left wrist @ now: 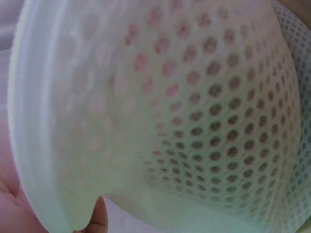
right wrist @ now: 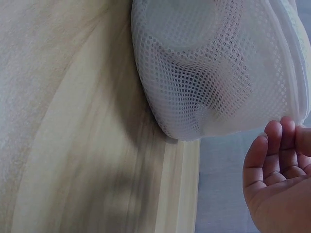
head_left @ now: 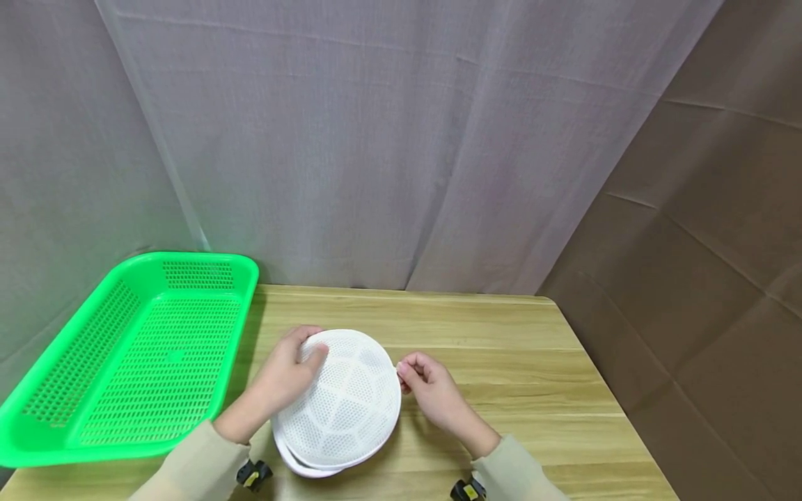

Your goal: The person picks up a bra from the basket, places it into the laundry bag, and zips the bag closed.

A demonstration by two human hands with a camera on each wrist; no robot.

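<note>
A round white mesh laundry bag (head_left: 351, 410) is held tilted above the wooden table, its top panel facing up. My left hand (head_left: 289, 369) grips its left rim, thumb over the top and the other fingers mostly hidden behind the mesh. At the right rim, my right hand (head_left: 429, 386) pinches a small tab at the edge between thumb and fingertips. In the right wrist view the mesh side wall of the bag (right wrist: 209, 87) sags, and a zipper band (right wrist: 286, 53) runs along its rim near the fingers. Close-up mesh (left wrist: 218, 111) fills the left wrist view.
A large green plastic basket (head_left: 241, 313) with perforated walls stands on the left of the wooden table (head_left: 514, 362). Grey cloth (head_left: 351, 153) hangs behind the table, and brown cloth (head_left: 702, 278) borders its right side.
</note>
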